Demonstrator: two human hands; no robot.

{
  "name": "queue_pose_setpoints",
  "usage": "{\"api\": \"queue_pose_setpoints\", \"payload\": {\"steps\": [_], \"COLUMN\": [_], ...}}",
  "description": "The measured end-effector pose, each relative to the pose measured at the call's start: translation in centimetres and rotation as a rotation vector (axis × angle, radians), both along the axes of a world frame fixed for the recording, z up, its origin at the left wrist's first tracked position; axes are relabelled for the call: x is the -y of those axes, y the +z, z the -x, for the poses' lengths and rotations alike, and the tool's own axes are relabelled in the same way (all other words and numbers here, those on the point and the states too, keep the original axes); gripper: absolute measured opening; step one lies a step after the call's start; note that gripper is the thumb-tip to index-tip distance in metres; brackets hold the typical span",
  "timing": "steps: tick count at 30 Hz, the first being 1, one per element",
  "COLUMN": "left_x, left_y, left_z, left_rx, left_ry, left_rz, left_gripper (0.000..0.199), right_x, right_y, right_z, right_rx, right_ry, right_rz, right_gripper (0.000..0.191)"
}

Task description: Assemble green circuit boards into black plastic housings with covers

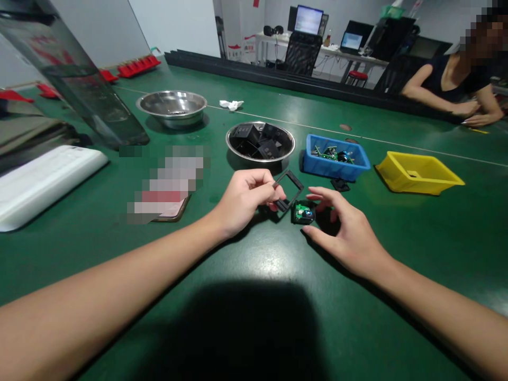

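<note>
My left hand (253, 197) pinches a black rectangular plastic frame (296, 181) between thumb and fingers, tilted above the green table. Just right of it, a small black housing (296, 218) lies on the table with a green circuit board (305, 212) inside. Beside that housing is my right hand (344, 225), its thumb and fingers apart around the near and right sides. Whether a fingertip touches the housing I cannot tell. Behind the right hand lies a small black part (340, 184).
A steel bowl (231, 148) holds several black boxes. To its right stand a blue bin (337, 170) of circuit boards and a yellow bin (416, 185). Leftward are another steel bowl (178, 117), a phone (182, 209), a bottle (91, 100) and a white case (43, 185). A person (444, 84) sits far right.
</note>
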State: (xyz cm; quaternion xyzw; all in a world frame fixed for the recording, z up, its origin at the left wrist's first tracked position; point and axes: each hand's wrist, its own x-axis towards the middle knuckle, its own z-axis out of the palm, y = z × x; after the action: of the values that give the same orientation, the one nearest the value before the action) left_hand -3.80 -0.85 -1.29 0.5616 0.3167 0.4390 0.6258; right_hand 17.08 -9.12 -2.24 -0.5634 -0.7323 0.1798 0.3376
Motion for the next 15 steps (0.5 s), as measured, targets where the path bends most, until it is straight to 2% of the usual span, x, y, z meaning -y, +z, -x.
{"api": "queue_pose_setpoints", "payload": {"steps": [3,7,9,11,15], "left_x": [-0.05,-0.35,-0.42,-0.3,0.53], "left_y": [0.14,0.22,0.2,0.19,0.42], "left_z": [0.09,0.39,0.51,0.51,0.24], "left_rx": [0.025,-0.003,-0.026,-0.055,-0.162], "left_ry": [-0.084,-0.184,-0.224,-0.256,-0.297], "left_rz": [0.035,0.067,0.047,0.018,-0.043], "left_gripper": [0.012,0.016,0.019,0.023,0.027], "right_x": [-0.57,-0.57,-0.34,-0.06,0.31], "right_y": [0.0,-0.13,-0.21,-0.25,-0.15], "right_z": [0.08,-0.15,-0.3,-0.41,-0.49], "right_rx": [-0.049,-0.17,-0.269,-0.347,-0.462], "right_ry": [0.046,0.145,0.142,0.12,0.109], "right_rz": [0.05,0.078,0.049,0.014,0.043], "right_gripper": [0.058,0.076,0.079,0.073,0.043]}}
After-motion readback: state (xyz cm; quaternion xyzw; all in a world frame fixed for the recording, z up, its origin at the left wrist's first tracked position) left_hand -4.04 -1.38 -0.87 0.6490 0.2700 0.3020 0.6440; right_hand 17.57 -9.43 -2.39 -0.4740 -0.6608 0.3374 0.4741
